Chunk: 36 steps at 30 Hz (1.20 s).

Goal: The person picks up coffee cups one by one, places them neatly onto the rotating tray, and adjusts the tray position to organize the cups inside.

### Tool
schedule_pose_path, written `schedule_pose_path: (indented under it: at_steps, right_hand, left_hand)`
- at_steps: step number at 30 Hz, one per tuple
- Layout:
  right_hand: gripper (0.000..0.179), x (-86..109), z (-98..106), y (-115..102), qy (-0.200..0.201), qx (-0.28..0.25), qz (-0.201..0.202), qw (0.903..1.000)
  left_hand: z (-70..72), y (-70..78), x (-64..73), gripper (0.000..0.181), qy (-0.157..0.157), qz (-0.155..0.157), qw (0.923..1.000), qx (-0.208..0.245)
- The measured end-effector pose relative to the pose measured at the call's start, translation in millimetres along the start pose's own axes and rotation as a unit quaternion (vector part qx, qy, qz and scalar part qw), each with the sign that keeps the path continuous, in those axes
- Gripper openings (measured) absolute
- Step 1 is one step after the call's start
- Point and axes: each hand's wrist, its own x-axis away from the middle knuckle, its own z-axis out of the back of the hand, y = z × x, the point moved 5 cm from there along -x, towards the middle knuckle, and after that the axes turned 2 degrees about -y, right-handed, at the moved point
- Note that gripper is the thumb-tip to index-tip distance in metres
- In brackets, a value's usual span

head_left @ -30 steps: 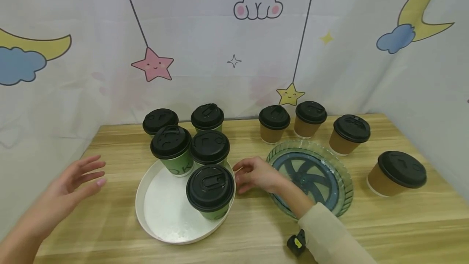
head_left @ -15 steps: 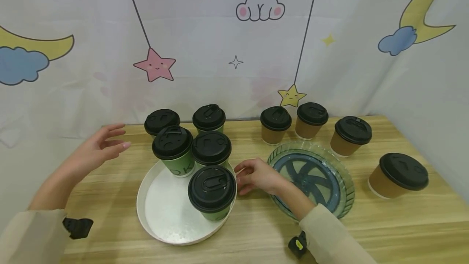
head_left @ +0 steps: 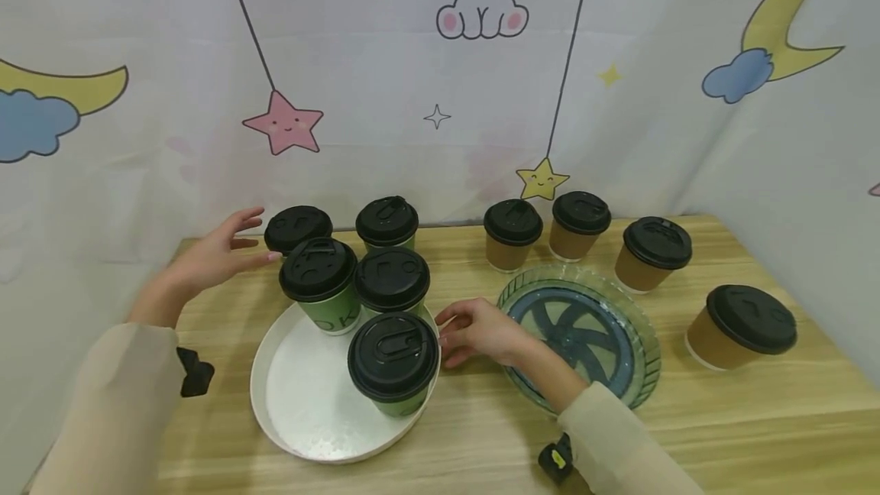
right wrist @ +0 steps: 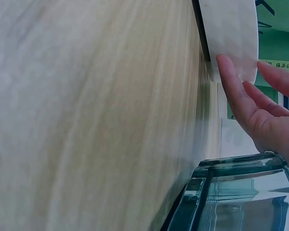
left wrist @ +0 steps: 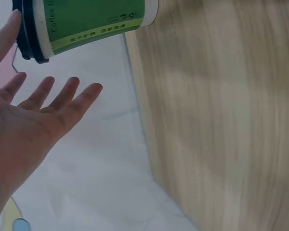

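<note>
My left hand (head_left: 218,252), fingers spread and holding nothing, is beside the black-lidded green paper coffee cup (head_left: 299,229) at the back left. In the left wrist view that green cup (left wrist: 94,24) stands just past the thumb and fingers. My right hand (head_left: 484,329) touches the right rim of the round white tray (head_left: 282,434), its fingertips against the tray wall (right wrist: 231,33). Three green lidded cups stand on the tray: one at its left back (head_left: 319,281), one behind right (head_left: 392,281), one at the front right (head_left: 393,365).
Another green cup (head_left: 387,221) stands behind the tray. A clear greenish fluted plate (head_left: 646,357) lies under my right forearm. Several brown lidded cups (head_left: 509,250) curve around its back and right side. A patterned white curtain (head_left: 385,59) hangs behind the wooden table (head_left: 791,434).
My left hand has moved forward and right, from left of the tray to beside the back-left green cup. The right hand stays at the tray's rim.
</note>
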Motion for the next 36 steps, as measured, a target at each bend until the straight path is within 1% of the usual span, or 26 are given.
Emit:
schedule_pose_path:
  at_steps: [4, 8, 15, 21, 26, 29, 36]
  right_hand:
    - [0.030, -0.4, 0, 0, -0.002, -0.003, 0.001, 1.0000]
    - [0.030, -0.6, 1, 0, -0.003, -0.004, 0.001, 1.0000]
    - [0.031, 0.4, 0, -1, -0.002, -0.002, 0.001, 1.0000]
    - [0.031, 0.5, 0, 0, -0.002, -0.004, 0.000, 1.0000]
    - [0.031, 0.4, 0, 0, -0.003, -0.004, 0.000, 1.0000]
    - [0.031, 0.5, 0, 0, -0.003, -0.004, 0.000, 1.0000]
    - [0.031, -0.2, 1, 0, -0.004, -0.004, -0.001, 1.0000]
  left_hand:
    - [-4.1, -8.0, -6.9, 0.088, -0.004, -0.006, 0.9980, 0.063]
    - [-7.9, -11.4, -12.4, 0.091, -0.006, -0.016, 0.9956, 0.093]
    - [-10.7, -8.0, -18.2, 0.090, -0.007, -0.040, 0.9941, 0.100]
    - [-15.7, -6.3, -23.6, 0.087, -0.015, -0.055, 0.9888, 0.138]
    - [-18.1, -6.5, -26.4, 0.087, -0.013, -0.051, 0.9869, 0.152]
    - [-18.7, -6.4, -28.1, 0.085, -0.012, -0.049, 0.9880, 0.146]
    - [-20.5, -6.4, -30.5, 0.082, -0.007, -0.051, 0.9866, 0.155]
